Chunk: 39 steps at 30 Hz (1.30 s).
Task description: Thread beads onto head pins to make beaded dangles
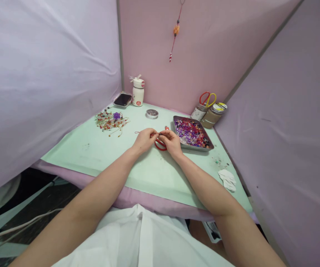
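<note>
My left hand [145,141] and my right hand [171,143] meet over the middle of the table, fingertips pinched close together. A thin red cord [137,132] pokes out to the left of my left hand, its end forming a small loop. At the fingertips of my right hand is a small dark bead [160,134]. Whether the cord passes through the bead is too small to tell. Below the hands lie red-handled scissors [160,145], partly covered by the fingers. Just right of my right hand stands a grey tray [196,149] of purple, red and dark beads.
Strung bead pieces [111,121] are heaped at the left. Behind stand a phone [123,99], a white bottle [138,94], a round tin [152,114] and jars [211,118], one holding scissors. Crumpled white tissue [227,180] lies right. A beaded string [176,30] hangs at the back.
</note>
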Motion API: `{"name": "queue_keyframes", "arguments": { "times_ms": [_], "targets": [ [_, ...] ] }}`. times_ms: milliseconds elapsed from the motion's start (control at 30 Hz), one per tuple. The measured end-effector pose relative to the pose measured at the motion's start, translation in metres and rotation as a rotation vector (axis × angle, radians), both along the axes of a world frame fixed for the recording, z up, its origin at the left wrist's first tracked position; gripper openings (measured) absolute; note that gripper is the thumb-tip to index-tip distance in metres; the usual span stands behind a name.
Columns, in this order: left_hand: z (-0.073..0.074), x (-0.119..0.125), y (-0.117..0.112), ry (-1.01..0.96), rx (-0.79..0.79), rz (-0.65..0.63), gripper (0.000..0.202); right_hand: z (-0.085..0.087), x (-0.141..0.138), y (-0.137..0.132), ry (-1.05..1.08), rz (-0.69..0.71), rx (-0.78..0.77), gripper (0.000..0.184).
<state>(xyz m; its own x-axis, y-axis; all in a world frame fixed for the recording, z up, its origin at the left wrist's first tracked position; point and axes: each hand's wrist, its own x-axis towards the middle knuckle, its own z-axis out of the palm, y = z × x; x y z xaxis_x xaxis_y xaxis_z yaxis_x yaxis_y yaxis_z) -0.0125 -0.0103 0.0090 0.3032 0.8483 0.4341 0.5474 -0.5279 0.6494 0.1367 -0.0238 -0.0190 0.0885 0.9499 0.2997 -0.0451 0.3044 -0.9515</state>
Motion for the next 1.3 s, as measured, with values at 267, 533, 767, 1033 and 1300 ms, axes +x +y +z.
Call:
{"name": "queue_keyframes", "arguments": {
  "times_ms": [267, 533, 767, 1033, 1300],
  "targets": [
    [-0.0006, 0.0003, 0.0008, -0.008, -0.001, -0.016, 0.017, 0.0000, -0.0002, -0.0001, 0.000, 0.006, 0.004, 0.022],
    [0.0008, 0.0004, 0.0000, -0.027, -0.030, -0.002, 0.017, -0.0026, 0.0005, 0.0022, -0.025, 0.014, 0.014, 0.023],
    [0.0040, 0.0003, -0.0033, -0.133, -0.105, 0.003, 0.017, -0.0027, 0.0007, 0.0005, -0.015, 0.007, 0.016, 0.023],
    [0.0030, 0.0011, -0.0013, -0.208, -0.169, 0.005, 0.020, -0.0007, 0.0010, -0.0002, -0.048, -0.013, 0.026, 0.023],
    [0.0056, 0.0018, -0.0036, -0.202, -0.202, 0.011, 0.020, 0.0036, 0.0004, -0.0028, -0.134, -0.083, 0.068, 0.020]
  ]
}}
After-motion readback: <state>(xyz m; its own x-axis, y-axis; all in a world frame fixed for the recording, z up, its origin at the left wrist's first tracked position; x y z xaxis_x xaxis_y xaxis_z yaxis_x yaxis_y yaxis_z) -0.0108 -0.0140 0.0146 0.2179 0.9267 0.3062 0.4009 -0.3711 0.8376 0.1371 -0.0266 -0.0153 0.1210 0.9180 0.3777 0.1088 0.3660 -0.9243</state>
